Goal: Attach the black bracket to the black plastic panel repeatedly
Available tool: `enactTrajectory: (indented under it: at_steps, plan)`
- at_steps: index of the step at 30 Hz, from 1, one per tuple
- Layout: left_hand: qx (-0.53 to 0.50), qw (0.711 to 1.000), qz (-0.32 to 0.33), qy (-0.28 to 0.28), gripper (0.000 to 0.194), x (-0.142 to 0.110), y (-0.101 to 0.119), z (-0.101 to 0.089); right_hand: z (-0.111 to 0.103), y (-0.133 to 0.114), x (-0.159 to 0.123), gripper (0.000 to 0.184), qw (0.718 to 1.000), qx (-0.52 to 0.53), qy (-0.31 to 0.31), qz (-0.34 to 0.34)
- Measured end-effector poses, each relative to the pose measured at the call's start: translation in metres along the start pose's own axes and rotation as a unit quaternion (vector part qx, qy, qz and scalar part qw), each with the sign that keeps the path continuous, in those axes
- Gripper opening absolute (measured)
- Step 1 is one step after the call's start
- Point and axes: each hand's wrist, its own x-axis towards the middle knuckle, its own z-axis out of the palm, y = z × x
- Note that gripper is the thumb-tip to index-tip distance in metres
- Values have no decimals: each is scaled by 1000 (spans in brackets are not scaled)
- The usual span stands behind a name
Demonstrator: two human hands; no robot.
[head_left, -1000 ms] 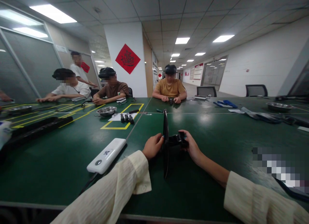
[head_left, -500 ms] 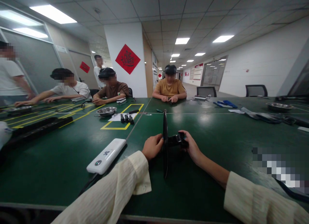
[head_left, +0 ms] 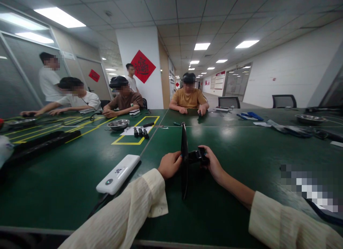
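A thin black panel [head_left: 184, 163] stands upright on edge in front of me, seen almost side-on, so its faces are mostly hidden. From its right side juts a black bracket [head_left: 195, 156]. My left hand [head_left: 170, 164] pinches the panel from the left, thumb and fingers against it. On the other side, my right hand [head_left: 213, 162] is closed around the bracket's outer end, with the fingertips partly out of sight behind it. What kind of device the panel belongs to cannot be made out.
A white power bank [head_left: 118, 174] with a cable lies left of my hands. Farther off are a steel bowl [head_left: 118, 125], several small black parts [head_left: 141, 132] and a long black tray [head_left: 43, 143]. People sit across the green table [head_left: 235, 149]; blue items [head_left: 250, 116] lie right.
My hands, the panel and the bracket look almost unmoved. Behind the seated people, standing people have shifted position, and the person opposite has moved their hands apart.
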Motion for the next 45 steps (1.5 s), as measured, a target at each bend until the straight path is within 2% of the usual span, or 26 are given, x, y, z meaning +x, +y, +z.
enactTrajectory:
  at_steps: [15, 21, 29, 45]
  plan:
    - [14, 1000, -1, -16, 52, 3, -2, 4, 1, -1, -2, 42, 1000, -11, 1, 3]
    - [13, 999, -28, -19, 49, 1, 5, 0, 0, 0, -1, 41, 1000, -17, 4, -7]
    - [3, 1000, -25, 4, 34, 0, 5, -1, 0, 0, -1, 42, 1000, -19, 2, -12]
    - [41, 999, -12, -4, 35, 0, 3, 0, 1, -2, -1, 43, 1000, -18, 9, -3]
